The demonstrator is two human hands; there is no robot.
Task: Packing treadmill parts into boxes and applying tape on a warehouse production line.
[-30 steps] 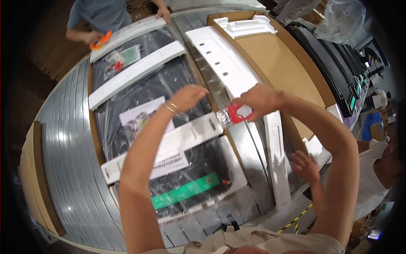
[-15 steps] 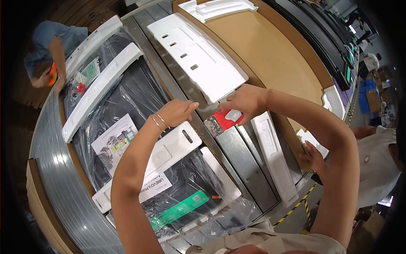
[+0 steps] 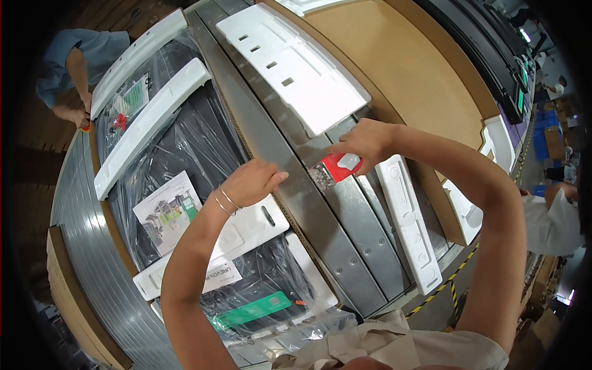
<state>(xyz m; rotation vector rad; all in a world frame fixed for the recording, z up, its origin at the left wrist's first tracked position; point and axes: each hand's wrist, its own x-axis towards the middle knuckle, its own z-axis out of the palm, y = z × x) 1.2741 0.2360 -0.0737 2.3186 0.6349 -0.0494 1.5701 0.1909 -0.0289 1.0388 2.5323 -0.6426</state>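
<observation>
My right hand (image 3: 367, 145) is closed around a small red piece (image 3: 339, 168) with a pale grey patch and a clear, crinkled, shiny end, over the metal rails. My left hand (image 3: 253, 182), with bangles on its wrist, is at the right edge of the near carton, by the end of a white foam bar (image 3: 246, 229). Its fingers are curled together; whatever they may hold is hidden. In the carton, a dark panel in clear plastic wrap (image 3: 188, 132) lies under the foam bars. A printed leaflet (image 3: 166, 213) and a green strip (image 3: 256, 310) lie on it.
A wide white foam sheet (image 3: 293, 68) lies across the metal rails. To the right are an open brown carton (image 3: 394, 55) and a long foam block (image 3: 410, 222). A co-worker in blue (image 3: 83, 55) reaches to the carton's far left corner. Another person (image 3: 555, 213) stands at right.
My left hand has shifted slightly left and down; my right hand still holds the red piece, now slightly right. The blue-clad co-worker's hands have come together. The right-hand person's hand has left the brown carton.
</observation>
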